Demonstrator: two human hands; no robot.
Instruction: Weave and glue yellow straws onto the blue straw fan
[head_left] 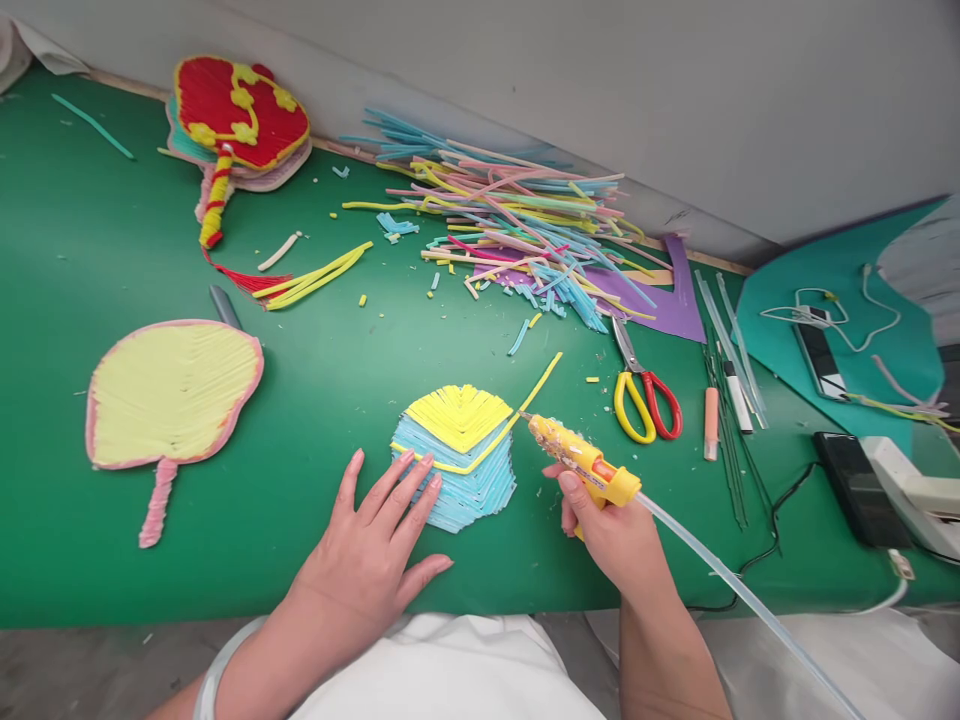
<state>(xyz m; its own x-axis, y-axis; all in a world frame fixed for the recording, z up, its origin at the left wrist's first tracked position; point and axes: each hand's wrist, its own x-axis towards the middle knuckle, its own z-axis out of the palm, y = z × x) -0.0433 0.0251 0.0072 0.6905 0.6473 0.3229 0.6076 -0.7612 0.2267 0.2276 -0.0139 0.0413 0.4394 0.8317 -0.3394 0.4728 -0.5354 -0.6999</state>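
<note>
My right hand (607,520) is wrapped round a yellow hot glue gun (577,452) with a long clear glue stick (742,590) out of its back. Its nozzle points at a round panel (472,490) of blue pipe cleaners with a yellow section (457,412) at the top. Bent across the panel is a yellow pipe cleaner (487,455), its free end rising past the right edge near the nozzle. My left hand (382,530) lies with fingers spread, fingertips on the panel and on the left part of that strip.
A pale yellow fan (176,395) with pink edging lies left; a red fan (240,115) rests behind it. Heaped pipe cleaners (510,210) lie at the back, scissors (645,390) right of centre. Farther right are a marker (711,422), thin wires (731,450), a black phone (862,490) and a power strip (915,490).
</note>
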